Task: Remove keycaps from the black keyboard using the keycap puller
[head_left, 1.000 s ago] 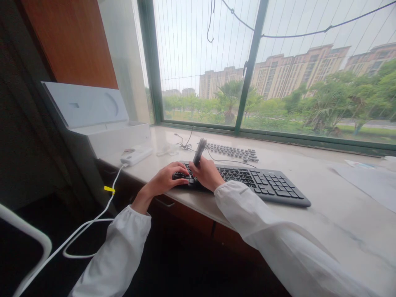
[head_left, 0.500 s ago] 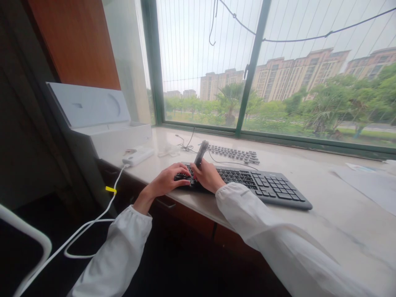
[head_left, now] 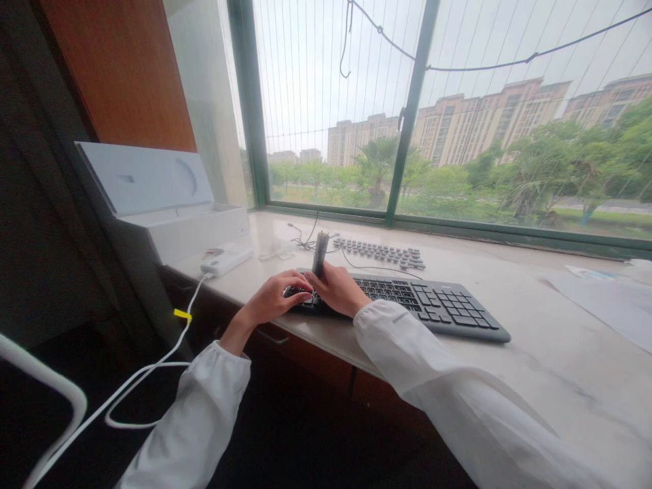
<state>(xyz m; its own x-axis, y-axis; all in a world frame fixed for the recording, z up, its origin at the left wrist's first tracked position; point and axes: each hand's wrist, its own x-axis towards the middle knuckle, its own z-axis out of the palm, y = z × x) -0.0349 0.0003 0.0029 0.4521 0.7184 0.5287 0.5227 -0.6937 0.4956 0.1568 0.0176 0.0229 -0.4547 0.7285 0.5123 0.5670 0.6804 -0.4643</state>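
Note:
A black keyboard (head_left: 458,312) lies along the front of the pale tabletop. Many keycaps are off its main section, while the number pad still has its keys. Over its left end is my left hand (head_left: 278,299), fingers and thumb curled around that end. My right hand (head_left: 339,288) is beside it, closed around a dark narrow tool (head_left: 320,252) standing nearly upright. The tool's upper end shows pale tips; its lower end is hidden by the hand. Loose keycaps (head_left: 387,254) lie in rows behind the keyboard.
An open white box (head_left: 204,227) and a white power strip (head_left: 227,259) stand at the left, with a white cord (head_left: 147,370) hanging off the edge. A thin dark cable (head_left: 305,242) lies behind my hands. Papers (head_left: 601,299) lie at the right, below the window.
The dark tool in my right hand has swung from leaning right to nearly upright. My left hand stays at the keyboard's left end. The view has shifted slightly.

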